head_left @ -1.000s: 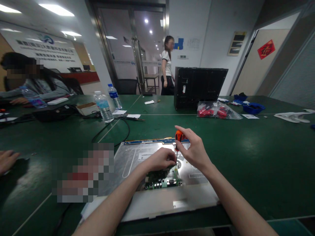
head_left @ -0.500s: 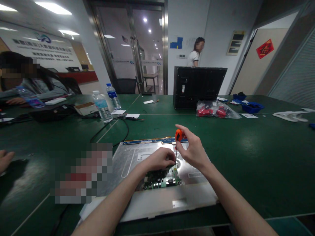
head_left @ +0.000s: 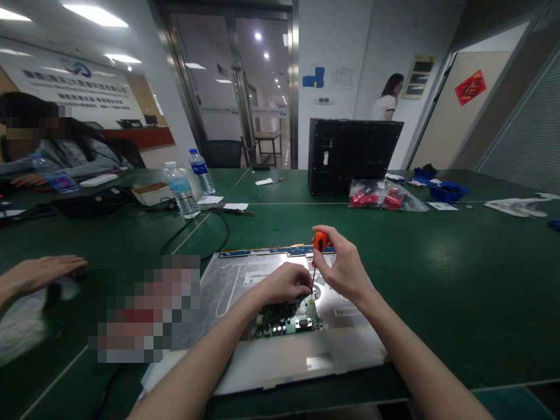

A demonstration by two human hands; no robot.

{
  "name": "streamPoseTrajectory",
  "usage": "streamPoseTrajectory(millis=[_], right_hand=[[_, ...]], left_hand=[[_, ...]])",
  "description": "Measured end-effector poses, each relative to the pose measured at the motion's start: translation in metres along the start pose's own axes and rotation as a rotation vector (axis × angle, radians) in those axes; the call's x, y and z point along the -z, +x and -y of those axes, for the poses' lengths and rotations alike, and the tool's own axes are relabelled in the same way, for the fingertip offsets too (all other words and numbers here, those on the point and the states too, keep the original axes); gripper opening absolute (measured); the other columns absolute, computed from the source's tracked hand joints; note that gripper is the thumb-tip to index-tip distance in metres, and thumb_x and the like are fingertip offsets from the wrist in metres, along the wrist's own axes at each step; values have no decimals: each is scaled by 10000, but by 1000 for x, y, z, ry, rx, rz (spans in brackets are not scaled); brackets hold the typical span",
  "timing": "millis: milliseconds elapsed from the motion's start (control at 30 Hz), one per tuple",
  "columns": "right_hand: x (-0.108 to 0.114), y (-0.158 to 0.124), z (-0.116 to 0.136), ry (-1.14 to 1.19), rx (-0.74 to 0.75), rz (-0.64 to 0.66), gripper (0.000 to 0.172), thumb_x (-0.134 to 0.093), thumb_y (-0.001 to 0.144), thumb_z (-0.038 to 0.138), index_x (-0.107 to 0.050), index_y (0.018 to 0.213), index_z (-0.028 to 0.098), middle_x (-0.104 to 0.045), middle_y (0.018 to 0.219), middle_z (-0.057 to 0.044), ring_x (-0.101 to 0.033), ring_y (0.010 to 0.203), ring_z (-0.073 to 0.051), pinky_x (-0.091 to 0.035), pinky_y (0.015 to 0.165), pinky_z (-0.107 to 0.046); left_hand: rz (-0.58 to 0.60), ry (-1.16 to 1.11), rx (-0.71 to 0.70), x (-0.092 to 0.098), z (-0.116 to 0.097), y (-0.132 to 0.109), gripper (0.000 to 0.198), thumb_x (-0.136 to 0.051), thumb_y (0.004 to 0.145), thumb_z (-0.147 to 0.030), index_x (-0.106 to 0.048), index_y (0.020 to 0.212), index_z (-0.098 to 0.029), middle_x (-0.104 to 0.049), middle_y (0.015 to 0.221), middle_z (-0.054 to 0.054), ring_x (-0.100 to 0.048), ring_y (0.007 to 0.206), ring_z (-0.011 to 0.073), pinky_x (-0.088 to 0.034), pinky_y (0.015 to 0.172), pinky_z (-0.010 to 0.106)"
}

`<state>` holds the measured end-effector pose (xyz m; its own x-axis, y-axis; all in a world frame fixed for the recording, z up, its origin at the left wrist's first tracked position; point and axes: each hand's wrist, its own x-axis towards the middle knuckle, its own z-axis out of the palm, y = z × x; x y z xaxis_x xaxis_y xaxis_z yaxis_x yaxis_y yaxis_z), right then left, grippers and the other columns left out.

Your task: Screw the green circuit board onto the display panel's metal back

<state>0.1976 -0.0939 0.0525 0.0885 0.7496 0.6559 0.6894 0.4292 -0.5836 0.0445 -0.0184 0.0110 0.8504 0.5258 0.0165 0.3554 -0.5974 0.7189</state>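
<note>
A silver metal panel [head_left: 245, 280] lies flat on the green table [head_left: 459, 274] in front of me, with a green circuit board [head_left: 289, 321] on its near part. My right hand [head_left: 343, 271] is closed on an orange-handled screwdriver [head_left: 318, 242] held upright, its tip down on the board's far edge. My left hand [head_left: 282, 284] is curled, its fingertips pinched at the shaft near the tip, resting on the board.
A black case [head_left: 350, 154] and a clear bag of red parts [head_left: 385, 198] stand at the back. Two water bottles [head_left: 181, 189] and black cables [head_left: 210, 227] are back left. A co-worker's hand [head_left: 41, 273] lies at the left; one person sits far left, another walks behind.
The co-worker's hand at the left has slid rightward onto the table. The person at the back has walked right. My hands and the screwdriver have barely moved.
</note>
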Motion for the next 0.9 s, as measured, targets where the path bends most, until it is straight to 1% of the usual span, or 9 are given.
streamPoseTrajectory(millis=[100,200,300,400,500,600,667,767,900], right_hand=[[1,1,0,-33,14,32,367,-632,814,244,-596,1175,191,-633,944,-60,-592,821,-201,-476,783,-346],[0,1,-2,-53,20,57,464,-622,827,236,-552,1285,214,-621,899,-44,-585,803,-198,-472,755,-337],[-1,-1,-2,-44,-6,39,541,-579,828,199,-475,1359,208,-646,899,-40,-598,787,-190,-469,764,-335],[-1,-2,-1,-57,-38,30,474,-562,821,197,-506,1292,188,-662,902,-46,-607,771,-190,-469,769,-341],[0,-1,-1,-68,-29,54,419,-620,822,261,-549,1227,181,-659,952,-62,-608,802,-200,-468,789,-355],[0,0,-4,-94,0,62,439,-624,842,286,-552,1264,187,-636,963,-67,-594,815,-202,-471,771,-344],[-1,0,-6,-109,19,57,469,-590,862,266,-521,1319,191,-632,937,-64,-589,810,-203,-473,759,-339],[-3,-1,-6,-83,43,32,521,-544,860,218,-459,1373,193,-654,993,-74,-604,833,-202,-476,789,-347],[-1,-2,-2,-81,33,21,452,-550,823,189,-528,1274,199,-665,977,-68,-611,813,-201,-477,788,-352]], left_hand=[[5,-3,-9,0,1,-1,143,-582,698,-45,-686,744,-132,-684,703,3,-602,659,140,-447,653,209],[8,1,-30,0,1,-1,142,-593,694,-44,-690,753,-131,-700,736,13,-609,682,146,-455,674,216],[5,-4,-44,0,3,-1,168,-593,688,-20,-693,761,-134,-693,718,4,-596,666,136,-451,663,208],[5,-5,-54,-1,4,-1,188,-586,705,-11,-701,788,-135,-694,722,3,-595,667,132,-450,666,204],[14,1,-54,-1,4,-1,176,-594,718,-17,-706,788,-133,-702,734,11,-607,684,140,-451,680,210],[14,2,-56,-1,4,-1,158,-598,730,-27,-704,780,-132,-708,749,17,-616,695,145,-454,688,217],[10,5,-58,-2,5,0,136,-608,736,-38,-699,773,-132,-703,744,16,-611,686,142,-454,682,217],[1,5,-60,-3,6,1,121,-622,728,-37,-689,773,-127,-697,737,16,-604,673,138,-454,671,217],[-2,2,-66,-3,7,1,127,-620,728,-41,-688,790,-129,-694,726,13,-596,645,133,-454,651,216]])
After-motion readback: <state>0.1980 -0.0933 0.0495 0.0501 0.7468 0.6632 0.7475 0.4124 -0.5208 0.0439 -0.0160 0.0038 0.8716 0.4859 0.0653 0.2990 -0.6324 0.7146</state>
